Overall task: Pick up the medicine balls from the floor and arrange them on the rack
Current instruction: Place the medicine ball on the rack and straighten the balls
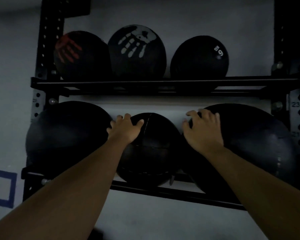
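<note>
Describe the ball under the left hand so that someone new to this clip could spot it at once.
Find the black rack against the wall and drop to its lower shelf, which holds three dark balls. The middle ball is the one, with the left hand resting on its top left. It is the smallest in that row and shows stitched seams.

very dim, underexposed frame with a bluish-grey cast. the black balls (151,148) and rack (163,83) merge into near-solid dark; seams barely show. wall (163,104) behind the lower shelf is the brightest patch. forearms read soft, slightly blurred. noise and compression smear fine detail. wide-angle bend at the edges; rack uprights lean.
</note>
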